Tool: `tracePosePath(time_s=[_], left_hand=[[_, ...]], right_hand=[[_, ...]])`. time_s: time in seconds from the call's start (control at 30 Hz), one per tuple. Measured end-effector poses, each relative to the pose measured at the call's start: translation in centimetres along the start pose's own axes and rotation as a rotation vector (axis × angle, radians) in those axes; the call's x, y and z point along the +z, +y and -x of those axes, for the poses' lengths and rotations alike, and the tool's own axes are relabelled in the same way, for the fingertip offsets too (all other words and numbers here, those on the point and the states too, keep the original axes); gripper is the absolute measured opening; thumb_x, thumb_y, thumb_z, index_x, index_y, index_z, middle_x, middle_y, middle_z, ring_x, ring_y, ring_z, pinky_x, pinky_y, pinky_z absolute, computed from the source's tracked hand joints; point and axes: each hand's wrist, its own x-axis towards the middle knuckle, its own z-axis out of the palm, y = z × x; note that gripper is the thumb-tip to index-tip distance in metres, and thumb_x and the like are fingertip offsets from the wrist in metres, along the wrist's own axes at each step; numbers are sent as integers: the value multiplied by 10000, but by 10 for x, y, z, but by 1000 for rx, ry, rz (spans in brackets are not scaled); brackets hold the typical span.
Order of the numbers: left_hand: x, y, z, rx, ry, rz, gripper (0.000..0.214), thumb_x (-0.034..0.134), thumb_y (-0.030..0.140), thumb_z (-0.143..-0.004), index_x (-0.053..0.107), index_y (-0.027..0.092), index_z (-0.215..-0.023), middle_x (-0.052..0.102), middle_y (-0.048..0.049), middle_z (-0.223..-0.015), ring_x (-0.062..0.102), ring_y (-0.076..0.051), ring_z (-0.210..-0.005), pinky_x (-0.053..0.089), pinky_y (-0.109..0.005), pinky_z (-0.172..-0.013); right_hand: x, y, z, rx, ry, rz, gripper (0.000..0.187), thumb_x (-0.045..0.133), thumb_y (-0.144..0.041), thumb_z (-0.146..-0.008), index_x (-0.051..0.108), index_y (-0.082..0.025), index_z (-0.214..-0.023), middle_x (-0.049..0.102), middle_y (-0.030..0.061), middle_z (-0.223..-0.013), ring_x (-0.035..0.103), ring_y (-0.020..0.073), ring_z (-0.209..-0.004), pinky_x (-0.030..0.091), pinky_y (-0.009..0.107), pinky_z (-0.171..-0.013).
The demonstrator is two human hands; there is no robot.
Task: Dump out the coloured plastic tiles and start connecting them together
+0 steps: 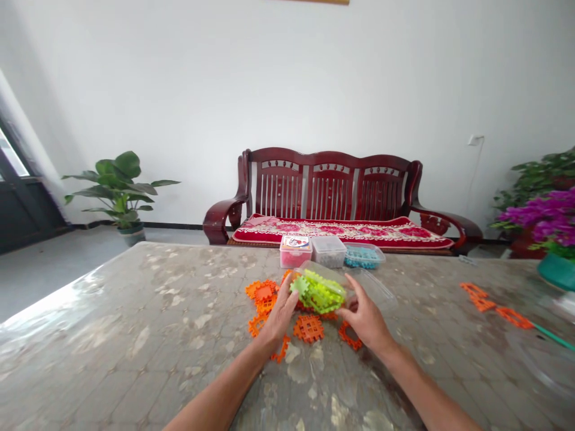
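Between my two hands is a clear plastic box [308, 266], tilted, with bright green toothed plastic pieces [321, 293] inside and at its opening. My left hand [282, 308] grips its left side, the thumb close to a light green piece. On the other side my right hand [365, 317] curves its thumb and fingers around the box's right end. Orange toothed plastic pieces [309, 328] lie on the table below and around the box, some partly hidden by it and by my left hand.
Behind the box stand a pink-filled box [295, 256], a box of grey pieces [329, 254] and a box of blue pieces [365, 257]. A clear lid [375, 287] lies right. Joined orange pieces [478, 296] and a flower pot [557, 272] are farther right on the patterned table [135, 359].
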Motion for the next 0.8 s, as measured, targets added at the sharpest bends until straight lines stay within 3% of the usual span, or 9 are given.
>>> tracePosePath(time_s=[0.17, 0.47, 0.53, 0.63, 0.7, 0.8], left_hand=[[2, 1, 0, -43, -80, 69, 755, 648, 449, -835, 376, 236, -1506, 357, -93, -1592, 326, -294, -1461, 341, -424, -1159], [4, -9, 0, -3, -77, 28, 945, 723, 389, -774, 221, 218, -1555, 230, -160, -1628, 244, -315, -1489, 342, -436, -1150], [3, -11, -1, 8, -76, 15, 934, 721, 381, -778, 224, 219, -1553, 213, -159, -1632, 234, -310, -1493, 310, -442, -1168], [2, -9, -2, 40, -56, -8, 907, 747, 395, -757, 297, 229, -1526, 273, -147, -1612, 234, -314, -1494, 246, -458, -1198], [2, -4, -1, 73, -62, -17, 872, 752, 426, -758, 348, 230, -1505, 344, -138, -1581, 229, -309, -1496, 211, -454, -1213], [0, 8, 1, 140, -96, 3, 818, 714, 497, -798, 381, 226, -1495, 405, -127, -1550, 216, -293, -1502, 183, -435, -1225]], right_hand=[[-4, 0, 2, -145, 58, 150, 694, 639, -244, -731, 475, -247, -1405, 690, 27, -976, 646, 178, -719, 549, 343, -744], [-8, 2, 3, -260, 170, 198, 660, 654, -304, -799, 444, -207, -1417, 647, -3, -811, 631, 171, -697, 559, 320, -741], [-12, 2, 3, -302, 220, 203, 644, 652, -337, -820, 444, -206, -1415, 667, 20, -861, 634, 176, -710, 562, 327, -751], [-17, 2, 2, -356, 321, 199, 625, 664, -379, -825, 465, -216, -1395, 681, 86, -1059, 636, 182, -749, 562, 345, -775], [-20, -1, 2, -346, 352, 162, 646, 684, -390, -809, 469, -219, -1393, 681, 94, -1087, 634, 185, -761, 560, 350, -785], [-20, -11, 5, -244, 267, -4, 685, 688, -400, -800, 453, -210, -1414, 699, 79, -1062, 628, 170, -717, 561, 333, -744]])
